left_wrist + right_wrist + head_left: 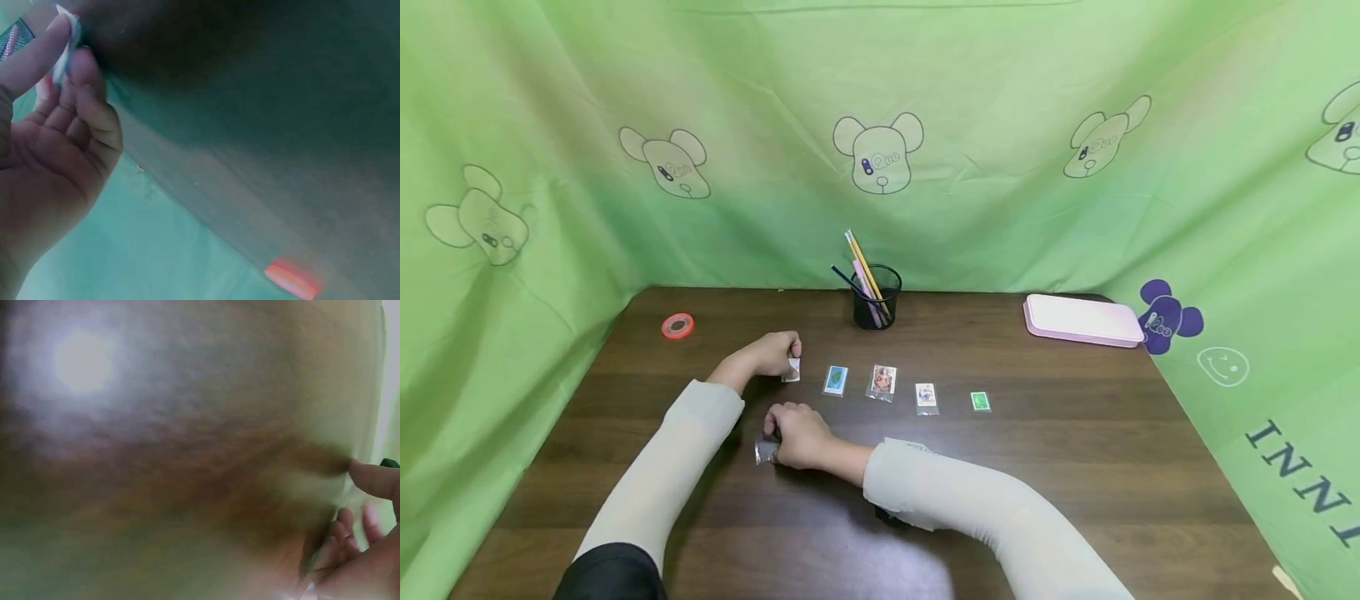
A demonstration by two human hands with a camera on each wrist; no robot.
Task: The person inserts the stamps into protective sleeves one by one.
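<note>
My left hand pinches a small stamp between thumb and fingers, just above the table. In the left wrist view the stamp shows edge-on as a thin white piece. Nearer to me, my right hand holds a small clear plastic sleeve by its right side. The right wrist view is blurred; the thumb and curled fingers of the right hand show at its right edge. To the right lie a blue stamp, a reddish picture stamp, a pale stamp and a green stamp, each in a clear sleeve.
A black mesh cup with pencils and pens stands at the back of the dark wooden table. A pink and white pencil case lies at the back right. At the back left is a red round tape roll. Green cloth hangs behind.
</note>
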